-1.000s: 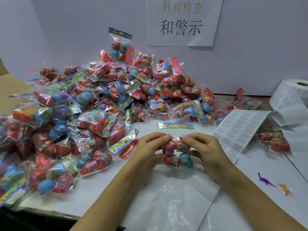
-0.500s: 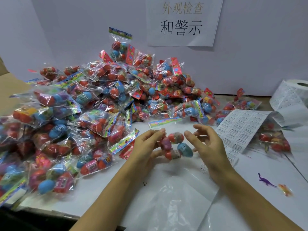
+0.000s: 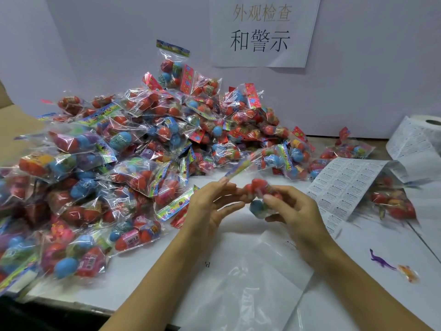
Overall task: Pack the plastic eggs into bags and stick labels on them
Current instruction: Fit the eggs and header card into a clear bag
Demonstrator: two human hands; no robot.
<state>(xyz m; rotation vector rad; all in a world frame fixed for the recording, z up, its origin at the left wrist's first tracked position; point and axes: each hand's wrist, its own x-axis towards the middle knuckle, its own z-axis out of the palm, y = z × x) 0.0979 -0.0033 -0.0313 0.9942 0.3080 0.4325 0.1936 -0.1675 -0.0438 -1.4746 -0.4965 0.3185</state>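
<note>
Clear plastic, blurred by motion, wraps the small bag of red and blue plastic eggs (image 3: 261, 197) that we see held above the white tabletop (image 3: 148, 263), between the two hands. The left hand (image 3: 210, 211) pinches the bag's striped, multicoloured header strip (image 3: 238, 168) between thumb and fingertips, its other fingers loosely extended. The right hand (image 3: 296, 211) curls its fingers around the eggs from the right. Behind and to the left we see a large heap of filled egg bags (image 3: 133, 154). A white sheet of printed warning labels (image 3: 343, 187) lies at right, near a white label roll (image 3: 427, 132). Flat clear empty bags (image 3: 250, 290) lie below the hands.
</note>
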